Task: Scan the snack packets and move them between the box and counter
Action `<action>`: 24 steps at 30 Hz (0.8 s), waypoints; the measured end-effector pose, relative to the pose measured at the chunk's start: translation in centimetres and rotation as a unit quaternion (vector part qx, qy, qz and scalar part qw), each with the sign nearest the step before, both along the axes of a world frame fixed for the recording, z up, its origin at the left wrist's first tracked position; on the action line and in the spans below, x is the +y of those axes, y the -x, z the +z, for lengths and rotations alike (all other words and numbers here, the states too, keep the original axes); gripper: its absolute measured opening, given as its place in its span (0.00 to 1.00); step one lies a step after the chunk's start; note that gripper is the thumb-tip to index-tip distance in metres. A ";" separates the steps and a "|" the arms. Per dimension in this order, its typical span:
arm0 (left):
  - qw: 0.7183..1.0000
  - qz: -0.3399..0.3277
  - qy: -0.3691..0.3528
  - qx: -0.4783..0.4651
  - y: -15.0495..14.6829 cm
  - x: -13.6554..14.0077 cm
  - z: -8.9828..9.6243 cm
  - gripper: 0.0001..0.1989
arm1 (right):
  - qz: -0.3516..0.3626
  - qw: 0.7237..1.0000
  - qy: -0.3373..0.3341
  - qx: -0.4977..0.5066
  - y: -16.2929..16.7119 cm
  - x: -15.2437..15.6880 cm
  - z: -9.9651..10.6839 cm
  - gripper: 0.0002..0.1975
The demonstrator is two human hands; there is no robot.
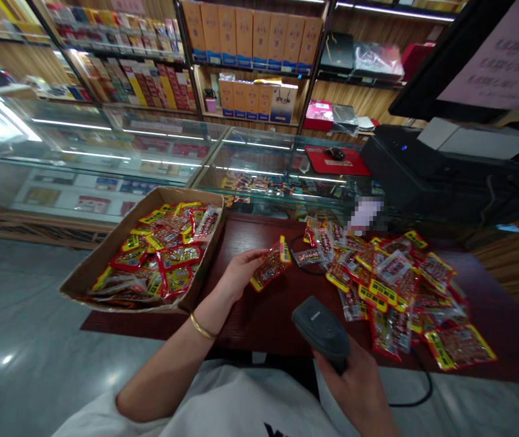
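1. Head view, left hand (240, 273): fingers are closing narrow on the edge of 1 snack packet (272, 265), red and yellow with a clear window. The packet is tilting above the worktop (259, 318), between the carton and the loose pile.
2. Same view, right hand (354, 376): it is wrapping round the grip of 1 dark handheld scanner (323, 331). The scanner head is pointing roughly towards the packet, the 2 staying apart. Trigger finger: can't tell whether it is pressing.
3. Same view, carton (181, 196): it is sitting at the left, lidless, holding many similar packets in a jumble. Count is not readable.
4. Same view, loose pile (391, 285): many more packets are lying overlapped at the right, some face down. A black cable (431, 385) is curving below the near edge.
5. Progress, judging only from this: handling is looking partway, with 1 packet in hand and large groups lying on both sides. Which group is done and which is left, can't tell; no scan result is showing for the held packet.
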State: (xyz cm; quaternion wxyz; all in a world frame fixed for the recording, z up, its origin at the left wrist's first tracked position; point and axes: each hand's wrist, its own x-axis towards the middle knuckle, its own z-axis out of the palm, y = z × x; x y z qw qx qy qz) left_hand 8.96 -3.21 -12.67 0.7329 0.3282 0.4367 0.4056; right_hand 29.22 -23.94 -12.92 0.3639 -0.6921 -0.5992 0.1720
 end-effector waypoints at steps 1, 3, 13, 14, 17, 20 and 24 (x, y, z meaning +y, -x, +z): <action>1.000 -0.006 0.008 -0.008 -0.1 0.0 0.1 0.14 | -0.007 1.000 0.014 0.025 0.0 0.2 -0.3 0.14; 0.999 -0.026 0.025 -0.023 -0.7 0.1 0.4 0.16 | -0.030 0.994 0.055 0.090 0.2 0.9 -1.3 0.14; 0.971 -0.232 0.026 -0.044 -13.7 2.1 4.8 0.15 | -0.066 0.918 0.135 0.366 -0.1 3.8 -4.7 0.21; 0.967 -0.250 0.026 -0.038 -15.9 2.2 5.1 0.14 | -0.067 0.918 0.137 0.366 -0.2 3.8 -4.6 0.21; 0.957 -0.287 0.028 -0.016 -22.8 1.9 5.8 0.09 | -0.070 0.919 0.141 0.360 -0.1 3.8 -4.5 0.19; 0.945 -0.324 0.030 -0.005 -28.5 1.0 6.8 0.12 | -0.078 0.917 0.143 0.363 -0.1 3.7 -4.8 0.19; 0.926 -0.375 0.025 -0.014 -30.9 0.0 7.7 0.16 | -0.083 0.917 0.133 0.368 -0.2 3.8 -5.4 0.21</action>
